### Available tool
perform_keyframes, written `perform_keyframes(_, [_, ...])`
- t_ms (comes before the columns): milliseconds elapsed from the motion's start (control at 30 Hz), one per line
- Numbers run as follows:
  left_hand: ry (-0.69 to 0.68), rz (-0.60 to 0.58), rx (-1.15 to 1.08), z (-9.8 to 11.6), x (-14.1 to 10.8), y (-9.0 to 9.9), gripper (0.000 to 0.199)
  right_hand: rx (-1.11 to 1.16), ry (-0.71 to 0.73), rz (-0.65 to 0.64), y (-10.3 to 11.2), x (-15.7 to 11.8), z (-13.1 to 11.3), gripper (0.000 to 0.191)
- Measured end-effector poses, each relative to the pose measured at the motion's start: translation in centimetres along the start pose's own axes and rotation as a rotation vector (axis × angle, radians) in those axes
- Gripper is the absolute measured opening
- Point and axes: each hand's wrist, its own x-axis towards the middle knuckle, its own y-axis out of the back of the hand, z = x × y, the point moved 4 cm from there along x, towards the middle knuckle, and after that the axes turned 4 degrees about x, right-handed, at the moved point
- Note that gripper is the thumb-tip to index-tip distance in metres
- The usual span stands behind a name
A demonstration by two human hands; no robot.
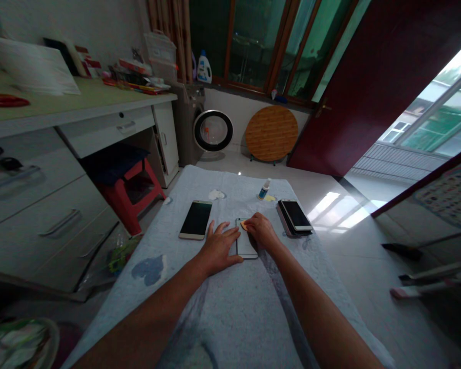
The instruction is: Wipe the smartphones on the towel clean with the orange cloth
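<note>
At the left of the pale blue-grey cloth lies a gold-framed phone with a dark screen, face up and apart from both hands. Next comes the left hand, palm down, its fingers spread, the fingertips at the left edge of a silver-grey phone with a pale upper face and the thumb stretched out by its lower end. This phone lies flat on the cloth between the hands. Near its top end sits a small orange pad, pinched in the bunched fingertips of the right hand and apparently pressed against the phone. The work on this phone seems under way; how much of its surface is done or left cannot be told, nor whether the other phones have been handled. Beyond the right hand stands a small clear spray bottle with a dark label, and farther right a white-framed phone rests on a dark flat stack.
</note>
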Motion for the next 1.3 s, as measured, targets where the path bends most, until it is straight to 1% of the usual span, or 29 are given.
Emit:
perform_keyframes(67, [-0.009, 0.009, 0.001, 0.0, 0.0, 0.1, 0.063, -0.013, -0.048, 0.04, -0.1, 0.7, 0.2, 0.025])
perform_keyframes(133, [-0.018, 0.022, -0.001, 0.0, 0.0, 0.1, 0.06, -0.027, -0.058, 0.065, -0.2, 1.0, -0.1, 0.024])
perform_keyframes(233, [-0.028, 0.046, -0.005, 0.2, -0.1, 0.3, 0.055, -0.034, 0.005, 0.048, -0.3, 0.2, -1.0, 0.023])
perform_keyframes(333, [-0.047, 0.058, -0.021, 0.6, -0.1, 0.5, 0.053, -0.01, 0.105, 0.004, -0.5, -1.4, -1.8, 0.022])
perform_keyframes(400, [-0.055, 0.056, -0.032, 0.8, -0.1, 0.7, 0.049, 0.002, 0.152, -0.008, -0.5, -2.3, -2.0, 0.022])
perform_keyframes(467, [-0.059, 0.052, -0.033, 0.9, -0.1, 0.8, 0.044, 0.008, 0.168, -0.011, -0.5, -2.6, -2.0, 0.021])
perform_keyframes(533, [-0.063, 0.055, -0.022, 0.9, -0.1, 0.8, 0.042, 0.009, 0.167, -0.014, -0.6, -2.3, -1.9, 0.02])
perform_keyframes(667, [-0.071, 0.059, 0.009, 0.8, 0.0, 0.7, 0.041, -0.018, 0.152, -0.005, -1.0, -0.5, -2.1, 0.022])
perform_keyframes(767, [-0.088, 0.027, -0.009, 0.8, 0.1, 0.6, 0.042, -0.054, 0.152, 0.002, -1.4, 0.9, -2.4, 0.024])
perform_keyframes(900, [-0.095, 0.002, -0.037, 0.7, 0.2, 0.4, 0.041, -0.093, 0.176, 0.011, -1.7, 1.9, -2.6, 0.024])
perform_keyframes(1100, [-0.078, 0.02, -0.037, 0.7, 0.1, 0.6, 0.037, -0.164, 0.084, -0.006, -1.8, 3.4, -2.1, 0.029])
perform_keyframes(1200, [-0.068, 0.033, -0.03, 0.7, 0.1, 0.8, 0.039, -0.15, 0.099, -0.021, -1.8, 3.6, -2.1, 0.028])
perform_keyframes(1300, [-0.071, 0.036, -0.022, 0.7, 0.2, 1.0, 0.041, -0.117, 0.173, -0.06, -1.7, 2.7, -2.4, 0.023])
